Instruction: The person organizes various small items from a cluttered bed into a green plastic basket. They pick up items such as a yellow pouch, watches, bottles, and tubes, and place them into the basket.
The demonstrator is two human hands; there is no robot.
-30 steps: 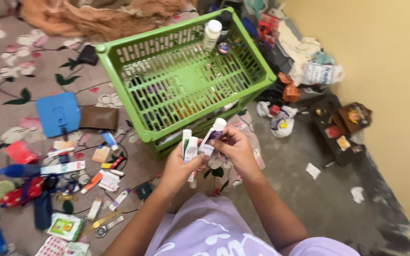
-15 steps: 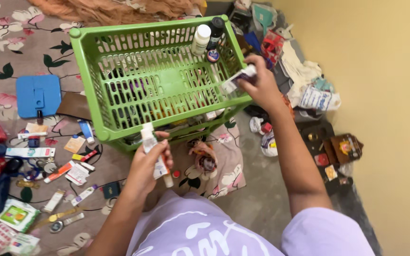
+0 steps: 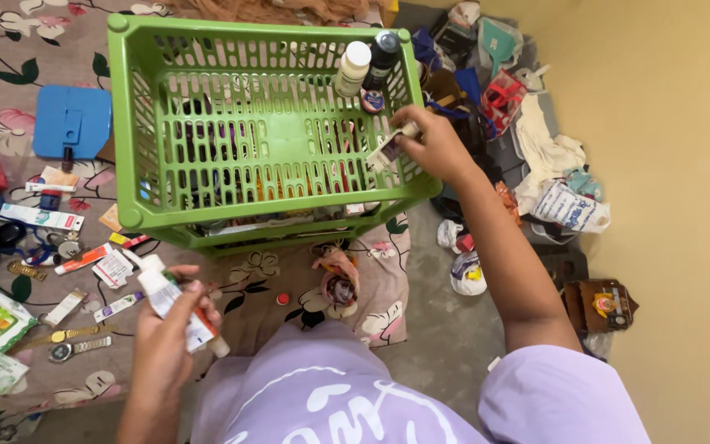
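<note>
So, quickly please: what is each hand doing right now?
Left hand: closed around small white tubes.
Right hand: closed on a small tube, inside the green basket.

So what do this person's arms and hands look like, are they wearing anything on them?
Both arms are bare from the short sleeves down. The left hand and right hand wear no gloves, and no rings, watch or bracelets can be seen. The top is pale lilac with short sleeves and a white curly print across the front.
</note>
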